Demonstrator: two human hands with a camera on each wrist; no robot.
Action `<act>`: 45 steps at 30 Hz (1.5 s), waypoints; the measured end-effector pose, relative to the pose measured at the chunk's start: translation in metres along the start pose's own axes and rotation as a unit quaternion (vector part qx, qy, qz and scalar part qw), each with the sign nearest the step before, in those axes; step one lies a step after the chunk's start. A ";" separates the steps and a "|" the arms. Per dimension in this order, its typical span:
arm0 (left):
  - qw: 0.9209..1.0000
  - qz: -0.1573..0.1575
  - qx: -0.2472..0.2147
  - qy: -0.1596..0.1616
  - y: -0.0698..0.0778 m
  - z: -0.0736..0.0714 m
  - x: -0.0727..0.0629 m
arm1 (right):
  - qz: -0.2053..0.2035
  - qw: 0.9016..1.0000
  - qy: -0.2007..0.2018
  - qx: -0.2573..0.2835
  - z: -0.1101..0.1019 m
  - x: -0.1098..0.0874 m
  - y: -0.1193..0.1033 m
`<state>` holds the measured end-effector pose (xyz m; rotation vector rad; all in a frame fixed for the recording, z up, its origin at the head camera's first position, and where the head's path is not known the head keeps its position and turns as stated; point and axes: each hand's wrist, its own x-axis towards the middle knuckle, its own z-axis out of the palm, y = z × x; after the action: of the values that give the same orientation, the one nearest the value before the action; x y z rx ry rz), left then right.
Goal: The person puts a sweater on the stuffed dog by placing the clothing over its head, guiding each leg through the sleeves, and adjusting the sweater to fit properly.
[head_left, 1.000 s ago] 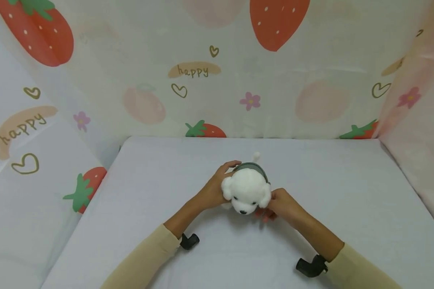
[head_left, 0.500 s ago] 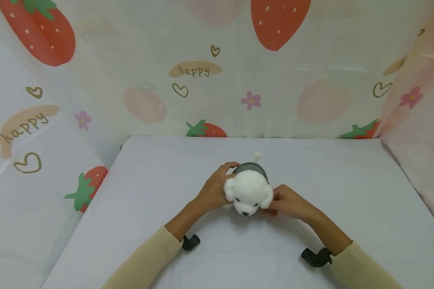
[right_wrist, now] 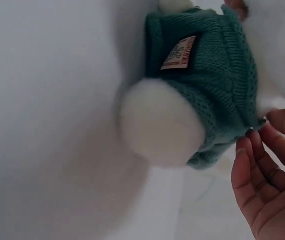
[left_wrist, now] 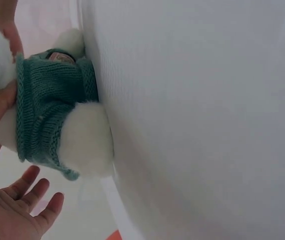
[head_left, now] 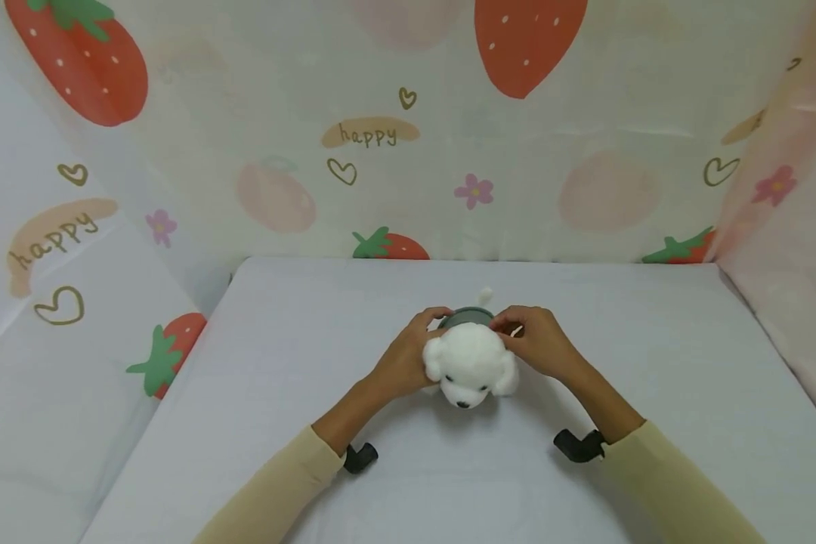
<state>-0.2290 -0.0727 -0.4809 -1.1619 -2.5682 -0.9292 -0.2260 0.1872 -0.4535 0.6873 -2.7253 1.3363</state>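
A white plush dog (head_left: 471, 355) stands on the white table, its head toward me and its tail at the back. It wears a green knitted sweater (right_wrist: 222, 75), with a small printed label (right_wrist: 180, 53) on its underside. My left hand (head_left: 403, 355) holds the dog at the neck from the left. In the left wrist view, the thumb lies beside the sweater's collar edge while several fingers (left_wrist: 47, 212) spread free. On the dog's other side, my right hand (head_left: 539, 341) pinches the sweater's collar edge between thumb and fingertips, just behind the head.
The white table (head_left: 313, 302) meets a strawberry-printed backdrop (head_left: 530, 151) along its far edge. More printed cloth rises at the left and right sides. A black camera mount (head_left: 360, 458) sits under the left wrist, another black mount (head_left: 578, 446) under the right.
My right hand has risen from low beside the dog's right-side ear to the sweater's collar behind the head. The left hand keeps its hold; the dog has shifted slightly to the right.
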 end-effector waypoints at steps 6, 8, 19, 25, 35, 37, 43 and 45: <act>1.000 0.007 -0.017 0.008 0.000 0.001 0.002 | -0.016 0.999 -0.017 -0.037 0.002 0.011 -0.011; 1.000 0.003 -0.012 0.008 0.000 0.002 0.002 | -0.013 0.999 -0.036 -0.036 0.001 0.014 -0.012; 0.999 -0.038 0.038 0.002 0.009 0.004 0.006 | 0.048 0.984 -0.116 0.125 -0.015 0.007 -0.011; 0.998 -0.053 0.022 -0.008 0.011 0.004 0.001 | 0.031 0.995 -0.089 0.032 -0.017 -0.002 -0.010; 0.995 -0.089 0.020 0.051 0.015 -0.002 0.001 | 0.072 0.973 -0.115 0.185 -0.019 -0.007 -0.008; 0.995 -0.090 0.014 0.052 0.014 -0.003 0.000 | 0.045 0.976 -0.119 0.176 -0.017 -0.006 -0.007; 0.998 -0.050 -0.017 0.028 0.008 -0.002 0.000 | -0.071 0.989 -0.120 0.047 -0.010 -0.003 -0.004; 0.998 -0.050 -0.042 0.021 0.006 -0.001 0.000 | -0.074 0.990 -0.114 0.023 -0.007 -0.002 -0.002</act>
<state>-0.2246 -0.0704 -0.4776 -1.0312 -2.5979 -1.0798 -0.2241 0.1923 -0.4481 1.0871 -2.7502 1.3675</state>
